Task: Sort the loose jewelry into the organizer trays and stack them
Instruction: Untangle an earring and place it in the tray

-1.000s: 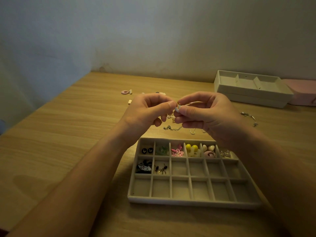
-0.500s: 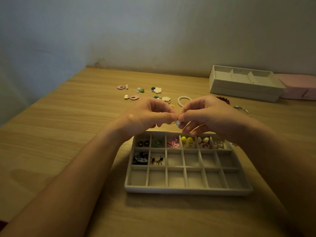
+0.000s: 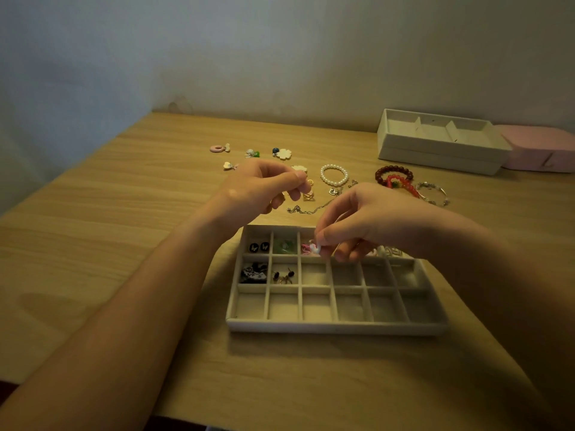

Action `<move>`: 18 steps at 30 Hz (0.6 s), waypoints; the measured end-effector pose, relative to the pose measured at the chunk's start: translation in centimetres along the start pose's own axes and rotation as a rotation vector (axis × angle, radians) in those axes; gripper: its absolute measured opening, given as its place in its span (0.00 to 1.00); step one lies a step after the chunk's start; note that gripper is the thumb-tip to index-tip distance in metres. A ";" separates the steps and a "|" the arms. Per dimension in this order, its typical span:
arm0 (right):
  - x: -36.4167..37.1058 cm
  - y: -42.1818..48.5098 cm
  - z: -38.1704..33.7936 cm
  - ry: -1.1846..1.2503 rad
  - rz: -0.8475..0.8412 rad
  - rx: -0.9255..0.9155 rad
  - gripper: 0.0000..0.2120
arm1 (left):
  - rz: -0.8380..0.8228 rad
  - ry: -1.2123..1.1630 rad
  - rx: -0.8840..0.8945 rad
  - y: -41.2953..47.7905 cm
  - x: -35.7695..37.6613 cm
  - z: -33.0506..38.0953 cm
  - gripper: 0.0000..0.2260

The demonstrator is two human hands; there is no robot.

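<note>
While the right hand (image 3: 370, 225) pinches a white earring (image 3: 317, 248) just over the far row of the tray (image 3: 336, 328), the left hand (image 3: 267, 188) hangs beyond it, fingers curled, holding I cannot tell what.

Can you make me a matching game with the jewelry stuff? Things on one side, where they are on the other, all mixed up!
Things
1. pearl bracelet
2. black studs
3. white piece
4. pink box

Places
A. pinched by the right hand
B. far-left cell in the back row of the tray
C. loose on the table, beyond the tray
D. beside the stacked trays

Pairs: 1-C, 2-B, 3-A, 4-D
</note>
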State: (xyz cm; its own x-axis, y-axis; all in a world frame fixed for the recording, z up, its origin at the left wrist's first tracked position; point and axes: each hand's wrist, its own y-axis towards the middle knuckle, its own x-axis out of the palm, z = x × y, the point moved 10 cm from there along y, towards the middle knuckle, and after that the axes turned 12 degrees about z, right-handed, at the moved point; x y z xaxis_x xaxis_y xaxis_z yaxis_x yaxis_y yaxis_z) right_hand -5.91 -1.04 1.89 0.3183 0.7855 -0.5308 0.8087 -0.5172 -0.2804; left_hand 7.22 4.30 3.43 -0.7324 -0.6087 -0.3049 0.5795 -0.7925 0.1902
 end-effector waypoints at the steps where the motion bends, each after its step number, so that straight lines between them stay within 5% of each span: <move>1: 0.5 -0.1 0.1 -0.030 -0.013 0.000 0.03 | 0.009 -0.007 0.003 0.0 -0.1 0.0 0.11; 9: 2.0 -0.2 -0.6 -0.378 0.136 -0.137 0.02 | 0.063 -0.015 0.007 0.1 -0.7 0.1 0.11; 18: 2.5 -0.3 -0.5 -0.495 0.218 -0.187 0.03 | 0.087 -0.038 0.015 0.0 -1.2 0.6 0.11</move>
State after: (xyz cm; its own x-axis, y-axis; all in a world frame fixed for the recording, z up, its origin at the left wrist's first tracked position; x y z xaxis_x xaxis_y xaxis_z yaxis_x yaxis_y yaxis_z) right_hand -5.04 1.27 1.05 0.2542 0.3912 -0.8845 0.8382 -0.5454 -0.0003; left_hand 7.83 5.00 4.35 -0.6932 -0.6757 -0.2509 0.6360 -0.7372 0.2284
